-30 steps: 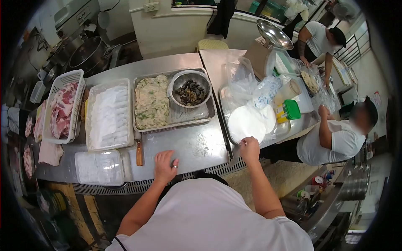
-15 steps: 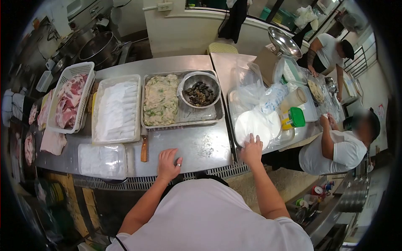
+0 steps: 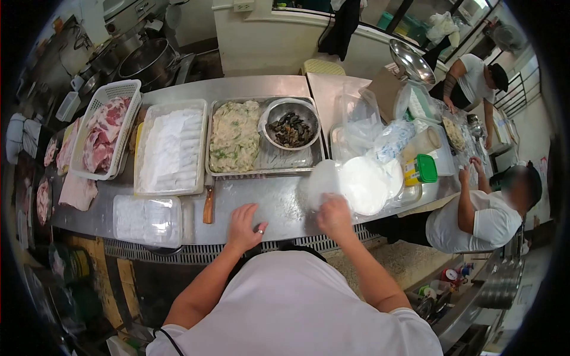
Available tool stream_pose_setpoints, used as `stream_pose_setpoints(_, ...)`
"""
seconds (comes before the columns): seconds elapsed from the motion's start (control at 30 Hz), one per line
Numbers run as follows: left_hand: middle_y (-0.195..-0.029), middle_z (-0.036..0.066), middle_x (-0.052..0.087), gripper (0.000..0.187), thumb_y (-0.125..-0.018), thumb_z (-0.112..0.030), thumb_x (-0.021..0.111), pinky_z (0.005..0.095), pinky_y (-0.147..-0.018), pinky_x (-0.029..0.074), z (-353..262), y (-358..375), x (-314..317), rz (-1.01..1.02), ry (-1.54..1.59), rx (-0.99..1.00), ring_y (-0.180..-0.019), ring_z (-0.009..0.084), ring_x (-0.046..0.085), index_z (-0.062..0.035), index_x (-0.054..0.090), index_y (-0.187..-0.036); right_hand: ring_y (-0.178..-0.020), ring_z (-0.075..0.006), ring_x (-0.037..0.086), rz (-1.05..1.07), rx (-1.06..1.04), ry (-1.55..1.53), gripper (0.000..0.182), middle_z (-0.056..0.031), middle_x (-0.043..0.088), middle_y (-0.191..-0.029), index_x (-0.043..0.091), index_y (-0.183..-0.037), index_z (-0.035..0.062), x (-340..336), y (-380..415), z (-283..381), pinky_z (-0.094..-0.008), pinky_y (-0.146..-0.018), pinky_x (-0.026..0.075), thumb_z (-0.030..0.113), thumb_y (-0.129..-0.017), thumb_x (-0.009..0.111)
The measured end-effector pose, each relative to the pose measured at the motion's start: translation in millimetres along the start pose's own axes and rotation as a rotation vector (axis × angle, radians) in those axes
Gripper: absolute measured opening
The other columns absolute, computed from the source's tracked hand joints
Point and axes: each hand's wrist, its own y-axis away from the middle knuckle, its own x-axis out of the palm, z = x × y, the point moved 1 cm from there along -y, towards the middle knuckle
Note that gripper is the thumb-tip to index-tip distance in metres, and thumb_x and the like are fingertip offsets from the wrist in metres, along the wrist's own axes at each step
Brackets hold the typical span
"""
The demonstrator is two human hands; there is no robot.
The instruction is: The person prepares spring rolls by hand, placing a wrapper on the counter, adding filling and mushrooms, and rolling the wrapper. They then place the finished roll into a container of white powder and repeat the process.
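My right hand (image 3: 335, 218) is closed on the near edge of a thin, round white wrapper (image 3: 323, 181), slightly blurred by motion and held up over the steel table. To its right lies a stack of round white wrappers (image 3: 364, 187) on clear plastic. My left hand (image 3: 244, 228), a ring on one finger, hovers at the table's front edge with its fingers apart and nothing in it. Beyond the hands, a metal tray (image 3: 285, 159) carries a slab of pale filling with green bits (image 3: 236, 139) and a steel bowl (image 3: 265, 132) of dark mushroom-like pieces.
Left of the tray stands a white tub of wrapped rolls (image 3: 172, 151), with a wooden-handled tool (image 3: 208, 206) before it and a lidded plastic box (image 3: 147, 221) nearby. Farther left is a basket of raw meat (image 3: 107, 135). A green-lidded container (image 3: 425, 168) and two co-workers are at right.
My right hand has moved left from the wrapper stack, carrying one round wrapper. My left hand has shifted slightly right. The view has turned a little.
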Motion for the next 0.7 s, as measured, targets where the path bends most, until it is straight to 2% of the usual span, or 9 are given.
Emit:
stream_pose_setpoints(0.03, -0.143, 0.018, 0.063, 0.059, -0.088, -0.019, 0.083, 0.0538, -0.117, 0.042, -11.3, -7.6, -5.3, -0.006, 0.033, 0.021, -0.133, 0.0406, 0.057, -0.0022, 0.063, -0.141, -0.124, -0.0431, 0.063, 0.076, -0.062, -0.04, 0.022, -0.0226, 0.071, -0.13, 0.07, -0.098, 0.0017, 14.3, -4.3, 11.0, -0.0548, -0.111, 0.049, 0.004, -0.077, 0.075)
stream_pose_setpoints(0.13, -0.149, 0.019, 0.06, 0.07, -0.075, -0.01, 0.087, 0.0559, -0.12, 0.041, -38.5, -31.3, -22.4, 0.064, 0.045, 0.227, -0.135, 0.0429, 0.057, -0.0044, 0.064, -0.141, -0.117, -0.0404, 0.065, 0.138, -0.212, -0.166, 0.025, -0.02, 0.072, -0.121, 0.069, -0.099, 0.0012, 42.9, -18.0, 58.8, -0.0527, -0.105, 0.051, 0.006, -0.076, 0.077)
stream_pose_setpoints(0.23, -0.144, 0.015, 0.064, 0.063, -0.071, -0.006, 0.083, 0.0567, -0.117, 0.043, -14.3, -28.6, -13.2, 0.109, -0.154, 0.264, -0.134, 0.0401, 0.059, -0.0093, 0.071, -0.133, -0.111, -0.0393, 0.065, 0.183, -0.326, -0.258, 0.028, -0.0175, 0.069, -0.111, 0.07, -0.101, 0.0015, 55.1, -31.7, 89.7, -0.0516, -0.101, 0.051, 0.008, -0.076, 0.079)
stream_pose_setpoints(0.3, -0.138, 0.013, 0.068, 0.053, -0.07, -0.003, 0.079, 0.0565, -0.115, 0.044, 17.8, -13.9, -6.2, 0.088, -0.149, 0.214, -0.133, 0.0378, 0.06, -0.0115, 0.077, -0.123, -0.107, -0.0383, 0.064, 0.214, -0.338, -0.244, 0.029, -0.0161, 0.067, -0.105, 0.07, -0.103, 0.0018, 57.5, -33.8, 98.8, -0.0507, -0.098, 0.051, 0.009, -0.076, 0.079)
stream_pose_setpoints(0.43, -0.125, 0.008, 0.073, 0.034, -0.073, -0.003, 0.077, 0.0547, -0.113, 0.046, 30.0, 12.0, -16.8, 0.039, -0.144, 0.065, -0.129, 0.0341, 0.063, -0.0131, 0.083, -0.104, -0.105, -0.0367, 0.063, 0.242, -0.191, -0.206, 0.023, -0.0141, 0.065, -0.101, 0.073, -0.099, 0.0047, 64.7, -23.5, 86.4, -0.0495, -0.097, 0.051, 0.009, -0.078, 0.079)
stream_pose_setpoints(0.63, -0.119, 0.009, 0.073, 0.019, -0.083, -0.015, 0.085, 0.0514, -0.105, 0.049, 27.3, 27.6, -19.1, -0.06, -0.085, 0.012, -0.119, 0.0349, 0.064, -0.0108, 0.083, -0.102, -0.103, -0.0367, 0.064, 0.267, -0.051, -0.201, 0.012, -0.0131, 0.065, -0.098, 0.077, -0.093, 0.0069, 74.9, -12.4, 68.1, -0.0499, -0.094, 0.05, 0.016, -0.087, 0.081)
stream_pose_setpoints(0.7, -0.12, 0.008, 0.073, 0.018, -0.086, -0.017, 0.086, 0.0498, -0.103, 0.048, 29.4, 24.2, -18.0, -0.036, -0.081, -0.113, -0.119, 0.0343, 0.063, -0.0106, 0.082, -0.102, -0.102, -0.0367, 0.065, 0.296, 0.039, -0.179, 0.014, -0.0136, 0.066, -0.097, 0.078, -0.093, 0.006, 74.3, -20.0, 68.9, -0.0496, -0.092, 0.05, 0.019, -0.089, 0.083)
